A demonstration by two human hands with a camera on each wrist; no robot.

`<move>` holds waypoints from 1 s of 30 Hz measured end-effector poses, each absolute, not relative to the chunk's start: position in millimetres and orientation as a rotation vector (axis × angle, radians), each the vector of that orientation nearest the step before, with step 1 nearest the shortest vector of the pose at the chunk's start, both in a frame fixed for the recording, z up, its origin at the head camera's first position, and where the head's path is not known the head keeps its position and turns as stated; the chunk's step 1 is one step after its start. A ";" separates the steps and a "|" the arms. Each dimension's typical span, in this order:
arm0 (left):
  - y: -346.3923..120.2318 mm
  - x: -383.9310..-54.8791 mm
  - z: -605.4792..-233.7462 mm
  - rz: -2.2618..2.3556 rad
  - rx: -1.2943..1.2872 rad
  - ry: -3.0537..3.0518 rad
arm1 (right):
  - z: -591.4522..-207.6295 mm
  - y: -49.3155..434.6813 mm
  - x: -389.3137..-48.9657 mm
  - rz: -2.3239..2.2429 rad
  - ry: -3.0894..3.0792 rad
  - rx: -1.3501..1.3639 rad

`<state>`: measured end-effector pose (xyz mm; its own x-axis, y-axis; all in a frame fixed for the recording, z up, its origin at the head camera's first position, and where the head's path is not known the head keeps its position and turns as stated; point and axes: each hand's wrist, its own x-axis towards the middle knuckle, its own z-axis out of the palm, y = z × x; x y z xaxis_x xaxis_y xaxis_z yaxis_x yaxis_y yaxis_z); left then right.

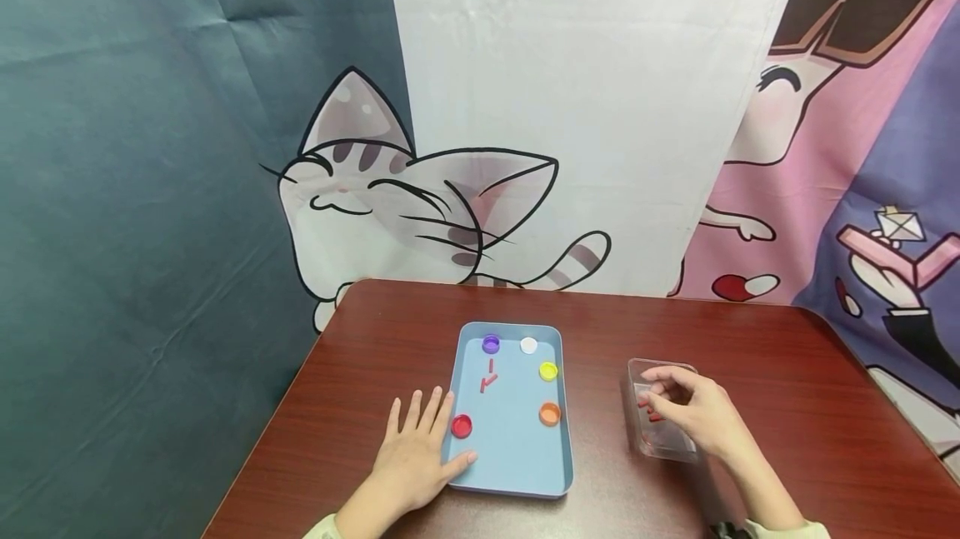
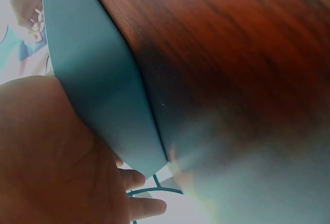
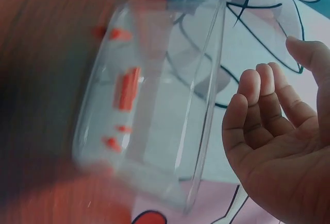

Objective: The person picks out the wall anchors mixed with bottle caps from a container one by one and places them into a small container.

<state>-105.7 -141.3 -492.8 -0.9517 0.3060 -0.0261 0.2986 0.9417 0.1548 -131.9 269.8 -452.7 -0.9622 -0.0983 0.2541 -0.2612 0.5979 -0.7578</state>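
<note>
Blue tray, five small round dishes, splayed left hand at edge; clear box, red sticks, partly hidden by loosely parted right hand

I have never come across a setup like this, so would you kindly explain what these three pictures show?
Gladly. There is no machine here, only a person's two bare hands. The widest picture comes from a camera worn on the head, looking forward and down; the other two come from cameras on the left and right wrists.

On the table is a blue tray with three red sticks and five small round pieces: purple, white, yellow, orange and red. To its right stands a clear box with more red sticks inside.

The left hand lies spread at the tray's left edge. The right hand is over the box, fingers bent. I see nothing held in either hand.
</note>
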 end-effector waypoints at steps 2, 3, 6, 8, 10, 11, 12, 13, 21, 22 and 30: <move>-141.3 -105.4 -492.9 0.230 0.476 3.048 | -452.6 263.2 -136.1 1.308 -2.630 0.323; -141.4 -105.3 -493.0 0.229 0.478 3.048 | -452.5 259.8 -138.0 1.304 -2.623 0.341; -141.5 -105.0 -493.5 0.230 0.483 3.047 | -452.3 250.2 -144.1 1.331 -2.606 0.386; -141.6 -105.0 -493.7 0.236 0.487 3.046 | -452.1 244.1 -147.6 1.332 -2.606 0.401; -141.7 -104.9 -493.6 0.239 0.488 3.047 | -452.1 238.7 -151.0 1.326 -2.620 0.388; -141.7 -104.9 -493.5 0.239 0.489 3.049 | -452.2 236.0 -152.7 1.324 -2.628 0.386; -141.8 -104.9 -493.6 0.238 0.489 3.051 | -452.3 233.4 -154.7 1.329 -2.634 0.385; -141.9 -104.7 -493.2 0.237 0.491 3.053 | -452.6 231.0 -156.8 1.329 -2.640 0.391; -141.6 -104.3 -489.4 0.245 0.492 3.054 | -452.4 209.6 -173.3 1.386 -2.669 0.437; -141.6 -104.0 -489.0 0.247 0.493 3.053 | -452.5 206.5 -175.0 1.393 -2.670 0.441; -141.8 -105.0 -490.8 0.232 0.487 3.055 | -458.6 183.3 -187.9 1.445 -2.694 0.446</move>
